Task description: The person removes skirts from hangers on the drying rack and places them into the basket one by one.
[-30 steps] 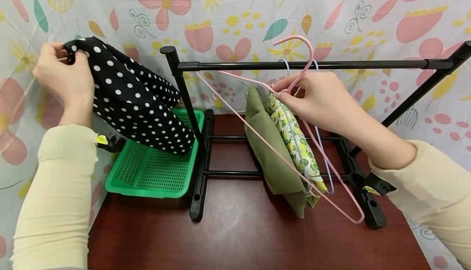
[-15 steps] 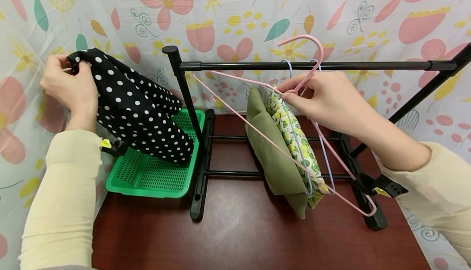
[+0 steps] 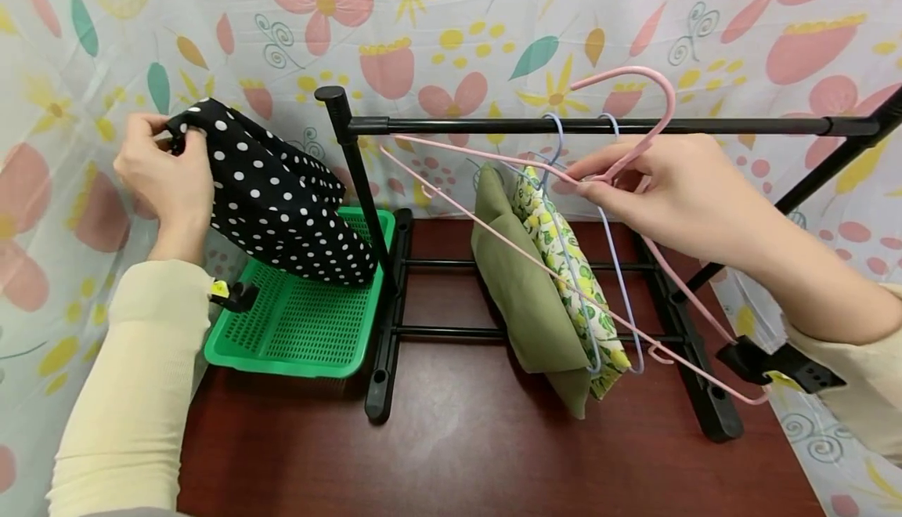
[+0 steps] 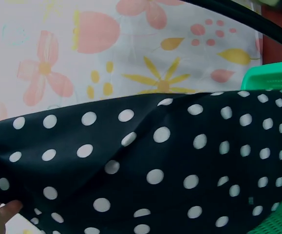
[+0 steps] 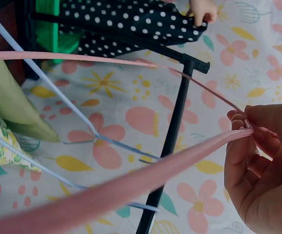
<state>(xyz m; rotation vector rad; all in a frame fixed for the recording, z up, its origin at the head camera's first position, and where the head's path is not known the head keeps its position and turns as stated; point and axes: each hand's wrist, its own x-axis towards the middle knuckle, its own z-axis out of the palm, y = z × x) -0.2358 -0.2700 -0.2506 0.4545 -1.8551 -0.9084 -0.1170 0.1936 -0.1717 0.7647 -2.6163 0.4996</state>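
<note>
My left hand (image 3: pixel 169 176) pinches one edge of a black cloth with white polka dots (image 3: pixel 282 204), whose far end hangs over the green basket (image 3: pixel 296 360). In the left wrist view the cloth (image 4: pixel 131 170) stretches across most of the picture. With thumb and fingers, my right hand (image 3: pixel 669 184) grips a pink clothes hanger (image 3: pixel 486 223) just below its hook. The hanger is tilted, its hook in front of the black rail and its body before the hung cloths. In the right wrist view the pink hanger (image 5: pixel 106 195) passes close to the camera.
A black garment rack (image 3: pixel 458 127) stands on the dark red table (image 3: pixel 451 446). From its rail hang two light blue hangers (image 3: pixel 620 282), with an olive green cloth (image 3: pixel 521 298) and a lemon-print cloth (image 3: pixel 564 243). A flowered curtain (image 3: pixel 423 31) encloses the back and sides.
My right hand has moved to the right with the pink hanger. The left hand has shifted right and a little down, bringing the polka-dot cloth along.
</note>
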